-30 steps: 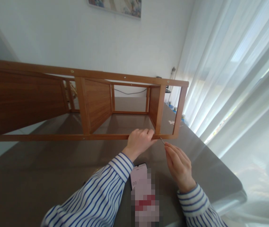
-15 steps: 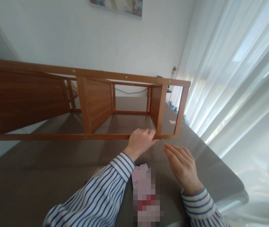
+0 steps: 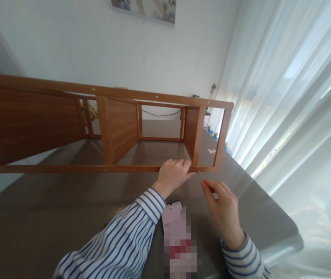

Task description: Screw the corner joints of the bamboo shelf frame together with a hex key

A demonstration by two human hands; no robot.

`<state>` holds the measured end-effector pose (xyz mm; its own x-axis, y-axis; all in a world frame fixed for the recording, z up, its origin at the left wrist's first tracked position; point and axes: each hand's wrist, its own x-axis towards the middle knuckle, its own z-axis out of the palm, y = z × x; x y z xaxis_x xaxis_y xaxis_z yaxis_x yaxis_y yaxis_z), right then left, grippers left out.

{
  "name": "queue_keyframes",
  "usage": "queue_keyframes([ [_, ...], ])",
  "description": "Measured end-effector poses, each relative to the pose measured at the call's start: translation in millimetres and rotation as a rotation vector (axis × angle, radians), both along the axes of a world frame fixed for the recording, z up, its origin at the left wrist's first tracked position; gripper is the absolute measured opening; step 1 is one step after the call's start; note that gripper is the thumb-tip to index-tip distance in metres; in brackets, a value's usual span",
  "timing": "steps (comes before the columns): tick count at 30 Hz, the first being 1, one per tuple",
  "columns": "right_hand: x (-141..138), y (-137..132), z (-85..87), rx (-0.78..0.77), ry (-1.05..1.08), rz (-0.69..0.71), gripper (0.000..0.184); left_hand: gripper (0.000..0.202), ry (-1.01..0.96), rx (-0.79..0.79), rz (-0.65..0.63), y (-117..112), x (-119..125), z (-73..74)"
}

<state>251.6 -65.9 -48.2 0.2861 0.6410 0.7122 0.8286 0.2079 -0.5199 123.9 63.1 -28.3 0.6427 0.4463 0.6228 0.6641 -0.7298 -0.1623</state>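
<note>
A brown wooden shelf unit (image 3: pixel 123 128) lies on its side across the table, with slatless rails and inner panels facing me. My left hand (image 3: pixel 172 174) is closed around its lower rail (image 3: pixel 136 169), just left of the right-hand panel's edge. To the right, my right hand (image 3: pixel 223 205) pinches a thin metal hex key (image 3: pixel 201 175) between thumb and fingertips. The key's tip meets the lower rail near the joint with that panel. Fingers hide the rest of the key, and the fastener at its tip is too small to make out.
A phone (image 3: pixel 172 217) lies on the grey table (image 3: pixel 258 209) between my forearms, partly blurred out. Small items (image 3: pixel 212 151) and a few little containers (image 3: pixel 215 135) sit behind the unit's right end. White curtains (image 3: pixel 299 116) hang along the right side.
My right hand has turned at the wrist and its fingers have bunched differently around the hex key, whose tip stays at the rail. My left hand keeps its hold.
</note>
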Motion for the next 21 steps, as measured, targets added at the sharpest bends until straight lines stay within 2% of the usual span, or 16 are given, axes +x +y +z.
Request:
queue_keyframes([
  [5, -10, 4, -3.1, -0.112, 0.543, 0.064, 0.026, 0.034, 0.015, 0.002, 0.007, -1, 0, 0.8],
  [8, -11, 6, -3.6, -0.109, 0.688, 0.131, 0.028, 0.033, 0.015, -0.007, 0.007, 0, 0, 1.1],
  [13, -6, 5, -6.7, -0.156, 0.708, 0.182, 0.028, 0.032, 0.018, -0.018, 0.004, 0, -1, 0.9],
  [17, 1, 2, -9.7, -0.222, 0.618, 0.274, 0.032, 0.031, 0.019, -0.025, 0.007, -1, -1, 1.0],
  [21, 6, 3, -10.0, -0.191, 0.411, 0.196, 0.027, 0.031, 0.029, -0.036, 0.008, -1, -1, 1.3],
])
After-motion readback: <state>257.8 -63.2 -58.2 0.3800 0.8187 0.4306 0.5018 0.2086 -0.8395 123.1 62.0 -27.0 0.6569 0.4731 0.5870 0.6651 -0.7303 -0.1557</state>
